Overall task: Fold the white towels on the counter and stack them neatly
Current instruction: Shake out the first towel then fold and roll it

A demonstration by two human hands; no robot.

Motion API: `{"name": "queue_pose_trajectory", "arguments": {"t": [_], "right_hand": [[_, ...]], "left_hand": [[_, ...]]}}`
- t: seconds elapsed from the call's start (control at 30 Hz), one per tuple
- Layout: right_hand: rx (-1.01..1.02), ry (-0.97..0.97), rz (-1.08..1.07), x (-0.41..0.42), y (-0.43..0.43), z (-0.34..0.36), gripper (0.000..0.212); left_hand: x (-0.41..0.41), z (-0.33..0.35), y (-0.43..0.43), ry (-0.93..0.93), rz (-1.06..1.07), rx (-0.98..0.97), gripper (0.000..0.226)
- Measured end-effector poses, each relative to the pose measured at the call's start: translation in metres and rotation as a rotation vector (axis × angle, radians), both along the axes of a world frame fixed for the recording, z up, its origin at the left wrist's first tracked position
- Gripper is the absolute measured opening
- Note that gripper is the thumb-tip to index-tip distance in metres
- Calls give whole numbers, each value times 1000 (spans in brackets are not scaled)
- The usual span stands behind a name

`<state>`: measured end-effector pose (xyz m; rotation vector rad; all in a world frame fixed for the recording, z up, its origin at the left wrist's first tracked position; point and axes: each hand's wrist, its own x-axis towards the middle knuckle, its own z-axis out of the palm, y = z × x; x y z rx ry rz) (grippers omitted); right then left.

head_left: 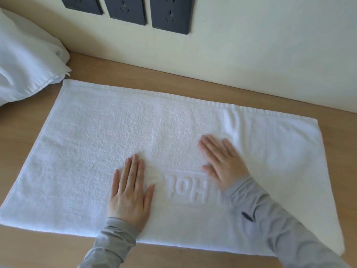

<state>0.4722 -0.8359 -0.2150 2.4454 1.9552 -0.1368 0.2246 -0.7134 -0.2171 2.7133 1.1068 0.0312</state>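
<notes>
Head view: both hands, left hand (128, 190) and right hand (222, 161), are pressing flat, fingers straight, on the towel (96, 142) spread over the worktop (48, 248).

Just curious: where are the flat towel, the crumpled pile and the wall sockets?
flat towel (87, 151): head view, bare left half.
crumpled pile (25, 60): head view, middle of the heap.
wall sockets (171, 14): head view, rightmost plate.

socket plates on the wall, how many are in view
3 in a row on the wall above the counter: left plate, middle plate, right plate. Others may be out of frame.
</notes>
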Motion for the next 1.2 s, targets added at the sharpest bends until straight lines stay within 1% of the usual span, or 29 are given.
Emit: {"name": "queue_pose_trajectory", "arguments": {"t": [0.1, 0.27, 0.33, 0.43, 0.5, 0.53, 0.6, 0.67, 0.77, 0.87, 0.93, 1.07, 1.2], "right_hand": [[-7, 35, -197, 38, -9, 2, 57], [-3, 74, -471, 92, -31, -2, 62], [-14, 84, -596, 106, -36, -4, 60], [-25, 77, -717, 107, -31, -5, 53], [-10, 116, -807, 94, -22, 0, 55], [29, 137, -825, 82, -17, 4, 56], [117, 138, -734, 43, -7, 13, 56], [154, 147, -549, -11, 2, 21, 58], [129, 147, -277, -94, 7, 18, 59], [63, 115, -119, -142, -6, 5, 55], [31, 105, -99, -147, -19, 0, 55], [-12, 50, -121, -123, -41, 0, 56], [-33, 6, -253, -82, -74, 2, 57]], "left_hand": [[1, 0, 0, 10, 2, 2, 64], [1, 0, -1, 14, 9, 9, 65], [1, 0, -1, 14, 11, 14, 65], [1, -1, -1, 6, 12, 16, 65], [2, -2, -1, 7, 12, 13, 65], [2, -2, -1, 6, 13, 12, 65], [2, -2, -1, 1, 15, 6, 65], [2, -1, -1, -1, 14, 1, 65], [1, -1, -1, -5, 2, -8, 66], [0, -1, 0, -6, -11, -7, 68], [0, -2, -1, -14, -17, -13, 67], [-2, -3, -1, -10, -21, -11, 67], [-2, -3, -2, 3, -18, -7, 67]]}}
